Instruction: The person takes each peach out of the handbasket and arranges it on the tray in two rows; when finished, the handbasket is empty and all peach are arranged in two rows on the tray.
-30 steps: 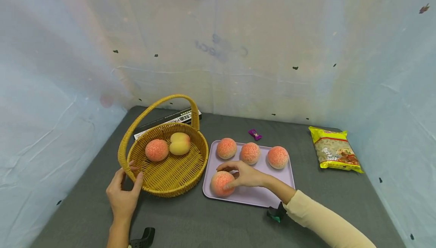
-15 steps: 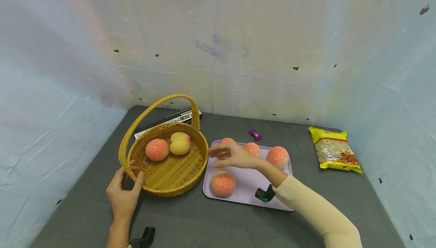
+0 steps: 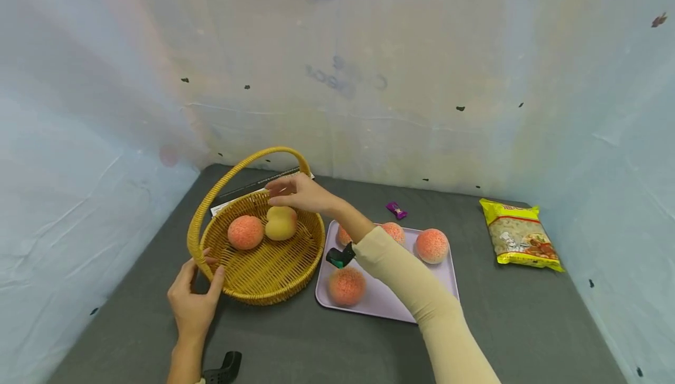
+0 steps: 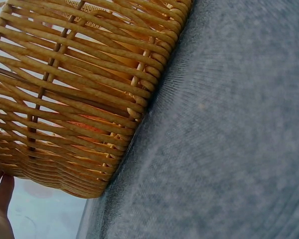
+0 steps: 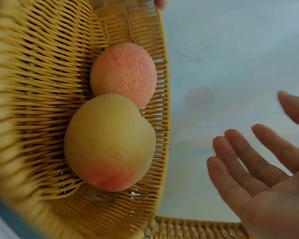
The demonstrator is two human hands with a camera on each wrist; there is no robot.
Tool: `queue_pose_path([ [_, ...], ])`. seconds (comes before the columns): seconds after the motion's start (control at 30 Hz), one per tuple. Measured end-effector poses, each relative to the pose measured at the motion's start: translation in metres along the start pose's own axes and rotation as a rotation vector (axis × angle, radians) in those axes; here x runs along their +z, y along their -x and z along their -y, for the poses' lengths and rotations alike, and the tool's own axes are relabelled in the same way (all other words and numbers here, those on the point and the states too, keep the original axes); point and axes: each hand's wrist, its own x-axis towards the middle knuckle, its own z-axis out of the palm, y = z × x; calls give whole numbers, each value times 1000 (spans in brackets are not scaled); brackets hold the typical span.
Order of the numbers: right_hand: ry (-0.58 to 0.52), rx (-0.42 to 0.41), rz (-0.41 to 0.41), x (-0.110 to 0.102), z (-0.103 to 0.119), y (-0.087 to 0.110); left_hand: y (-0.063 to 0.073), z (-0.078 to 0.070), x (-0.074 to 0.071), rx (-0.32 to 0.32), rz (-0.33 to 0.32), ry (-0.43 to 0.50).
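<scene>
A yellow wicker basket (image 3: 263,281) with a tall handle stands at the left of the table. Inside lie a pink speckled peach (image 3: 245,232) and a yellow peach (image 3: 281,223), side by side. My left hand (image 3: 194,302) holds the basket's left rim by the foot of the handle; in the left wrist view its fingers (image 4: 2,196) meet the wicker. Over the basket's back right, beneath the handle, hovers my right hand (image 3: 302,192), fingers spread and holding nothing. The right wrist view shows it apart from the yellow peach (image 5: 109,144).
A lilac tray (image 3: 387,305) right of the basket bears several peaches, among them a front one (image 3: 347,286) and a right one (image 3: 432,245). Behind it lies a purple wrapped candy (image 3: 396,210). A yellow food bag (image 3: 521,234) is farther right. A long black box (image 3: 253,187) lies behind the basket.
My right hand has left the front peach, which stays on the tray, and has moved left and away from me, over the basket. The left hand keeps its place on the rim.
</scene>
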Motion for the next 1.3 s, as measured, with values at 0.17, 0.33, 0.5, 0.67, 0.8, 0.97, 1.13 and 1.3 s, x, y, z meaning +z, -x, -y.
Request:
queue_pose_path([
  [0.17,38,33,41,8,-7,-25,1,0,3,-4,-2,-11],
  [0.33,45,90,51,17,-8,-42,0,0,4,17,-6,-10],
  [0.5,41,147,52,28,-13,-56,0,-3,6,23,-7,-9],
  [0.67,43,162,67,46,-23,-62,2,-3,8,28,-10,-1],
  [0.8,121,144,78,57,-28,-65,3,-3,9,42,-7,7],
  [0.97,296,148,117,63,-31,-71,3,-4,10,33,6,18],
  [1.13,457,182,206,67,-29,-74,3,-5,9,23,11,23],
  [1.3,460,160,261,71,-29,-74,2,-6,8,11,15,16],
])
